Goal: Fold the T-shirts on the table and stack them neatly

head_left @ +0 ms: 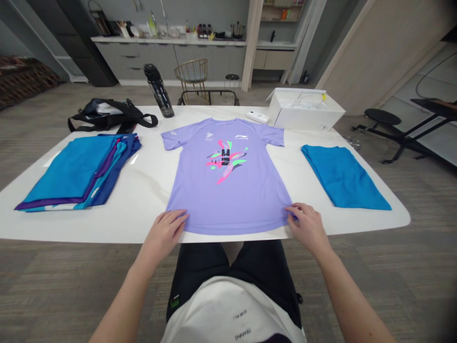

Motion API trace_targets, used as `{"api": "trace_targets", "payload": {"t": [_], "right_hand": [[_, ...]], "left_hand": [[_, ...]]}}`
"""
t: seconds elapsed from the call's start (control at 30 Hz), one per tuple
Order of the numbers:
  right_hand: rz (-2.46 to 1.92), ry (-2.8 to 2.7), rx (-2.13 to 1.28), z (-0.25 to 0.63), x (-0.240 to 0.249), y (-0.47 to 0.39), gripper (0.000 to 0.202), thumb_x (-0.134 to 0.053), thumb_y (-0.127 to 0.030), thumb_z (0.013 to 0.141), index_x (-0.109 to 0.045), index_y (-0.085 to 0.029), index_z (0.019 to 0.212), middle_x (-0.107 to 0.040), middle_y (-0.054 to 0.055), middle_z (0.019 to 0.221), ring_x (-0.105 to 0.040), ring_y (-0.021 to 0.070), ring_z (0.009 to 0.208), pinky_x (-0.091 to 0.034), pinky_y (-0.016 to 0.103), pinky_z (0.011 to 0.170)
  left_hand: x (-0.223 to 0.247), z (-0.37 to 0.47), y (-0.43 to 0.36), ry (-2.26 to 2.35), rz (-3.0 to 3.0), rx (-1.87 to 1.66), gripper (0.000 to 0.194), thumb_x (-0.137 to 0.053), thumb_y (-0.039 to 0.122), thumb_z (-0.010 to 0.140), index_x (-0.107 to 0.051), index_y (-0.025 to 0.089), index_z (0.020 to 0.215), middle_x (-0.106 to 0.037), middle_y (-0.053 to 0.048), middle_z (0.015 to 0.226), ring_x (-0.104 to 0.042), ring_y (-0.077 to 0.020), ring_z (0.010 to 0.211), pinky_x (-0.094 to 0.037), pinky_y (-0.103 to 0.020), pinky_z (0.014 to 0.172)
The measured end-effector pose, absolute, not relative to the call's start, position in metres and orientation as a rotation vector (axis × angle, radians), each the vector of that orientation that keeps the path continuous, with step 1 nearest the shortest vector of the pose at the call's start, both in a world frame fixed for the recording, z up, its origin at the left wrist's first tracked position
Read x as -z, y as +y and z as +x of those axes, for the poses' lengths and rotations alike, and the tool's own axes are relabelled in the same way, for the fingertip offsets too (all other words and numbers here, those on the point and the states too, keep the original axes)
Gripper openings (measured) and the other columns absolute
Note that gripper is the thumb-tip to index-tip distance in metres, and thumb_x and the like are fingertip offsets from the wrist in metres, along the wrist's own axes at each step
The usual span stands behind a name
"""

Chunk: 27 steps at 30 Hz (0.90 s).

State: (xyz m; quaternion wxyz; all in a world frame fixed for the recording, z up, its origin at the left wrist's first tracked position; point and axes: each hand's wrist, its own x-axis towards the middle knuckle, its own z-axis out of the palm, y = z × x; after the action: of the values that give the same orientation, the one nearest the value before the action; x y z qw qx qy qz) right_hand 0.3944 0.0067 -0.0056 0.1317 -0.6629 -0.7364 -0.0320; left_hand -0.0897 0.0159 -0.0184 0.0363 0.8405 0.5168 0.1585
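A lavender T-shirt (228,200) lies spread flat, front up, on the white table, its collar away from me and its hem near the table's front edge. Pink, green and black graphics mark its chest. At the hem's left corner, my left hand (166,232) has its fingers closed on the fabric edge. My right hand (307,226) pinches the right corner between thumb and fingers. To the right lies a folded blue cloth (346,176). A stack of folded garments (74,166) in blue and purple sits on the left.
On the white table (150,190), a black bag (110,114) and a dark water bottle (159,90) stand at the back left. A white box (305,109) and a small white device (257,117) are at the back right. Beyond are chairs and a kitchen counter (171,40).
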Motion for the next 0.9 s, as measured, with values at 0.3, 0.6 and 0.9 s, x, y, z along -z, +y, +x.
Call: {"api": "trace_targets", "payload": {"t": [0.3,0.6,0.9], "right_hand": [[-2.15,-1.964,0.116,0.401,0.005,-0.005,0.04,-0.04,-0.026,0.098,-0.067,-0.024,0.127,-0.071,0.013,0.111,-0.068,0.0308,0.093,-0.052,0.045,0.076],[-2.16,-1.946,0.067,0.396,0.005,-0.009,0.037,-0.042,-0.034,0.099,-0.065,-0.026,0.128,-0.071,0.009,0.11,-0.07,0.0264,0.088,-0.049,0.037,0.064],[-2.091,-1.857,0.059,0.383,0.006,-0.007,0.034,-0.053,-0.037,0.094,-0.066,-0.026,0.124,-0.07,0.005,0.109,-0.069,0.0224,0.088,-0.046,0.031,0.065]], "left_hand": [[0.006,-0.103,0.006,1.864,2.544,-0.407,0.045,-0.045,0.018,0.089,-0.068,0.028,0.125,-0.068,-0.007,0.134,-0.066,-0.0295,0.118,-0.05,-0.049,0.099],[0.017,-0.105,-0.002,2.041,2.346,-0.59,0.033,-0.04,0.031,0.1,-0.065,0.025,0.12,-0.07,-0.011,0.123,-0.066,-0.0299,0.112,-0.051,-0.046,0.097],[0.013,-0.09,-0.001,2.109,1.996,-0.969,0.023,-0.048,0.034,0.099,-0.064,0.021,0.109,-0.07,-0.006,0.099,-0.067,-0.0201,0.082,-0.053,-0.034,0.081]]}}
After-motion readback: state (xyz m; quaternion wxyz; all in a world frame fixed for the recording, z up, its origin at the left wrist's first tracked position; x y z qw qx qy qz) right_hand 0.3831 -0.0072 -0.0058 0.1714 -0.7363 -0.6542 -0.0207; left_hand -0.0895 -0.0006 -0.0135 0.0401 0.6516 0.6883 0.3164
